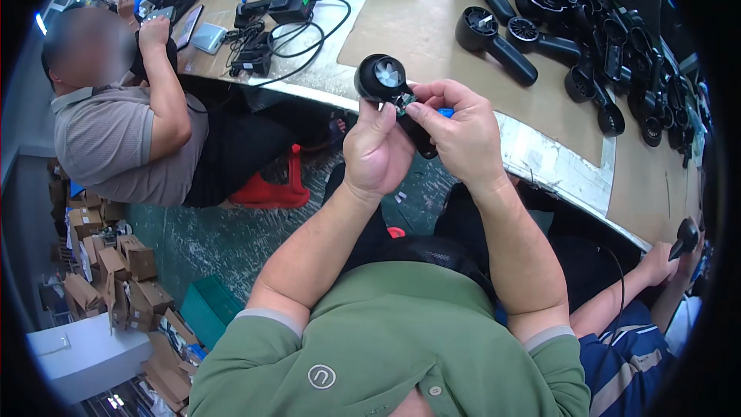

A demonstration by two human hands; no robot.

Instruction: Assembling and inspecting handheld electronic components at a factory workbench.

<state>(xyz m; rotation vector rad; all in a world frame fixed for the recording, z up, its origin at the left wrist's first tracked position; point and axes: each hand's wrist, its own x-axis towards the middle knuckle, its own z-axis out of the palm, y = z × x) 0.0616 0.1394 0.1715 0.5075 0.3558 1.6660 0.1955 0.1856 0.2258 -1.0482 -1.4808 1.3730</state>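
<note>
My left hand (377, 153) is closed around a black handheld fan (373, 83), held just off the table's front edge. Pale blades show inside its round head, and its dark handle slants down toward my right hand. A small green circuit board (406, 100) sticks out where the head meets the handle. My right hand (461, 130) pinches this board between thumb and forefinger. Something blue (445, 113) shows between the right fingers; its kind is mostly hidden.
Black fan parts (498, 42) and a heap of casings (617, 54) cover the table's right side. Black adapters (289, 6) with cables lie left. A person (131, 116) sits at left by a red stool (278, 185); another person's hand (656, 262) works at right.
</note>
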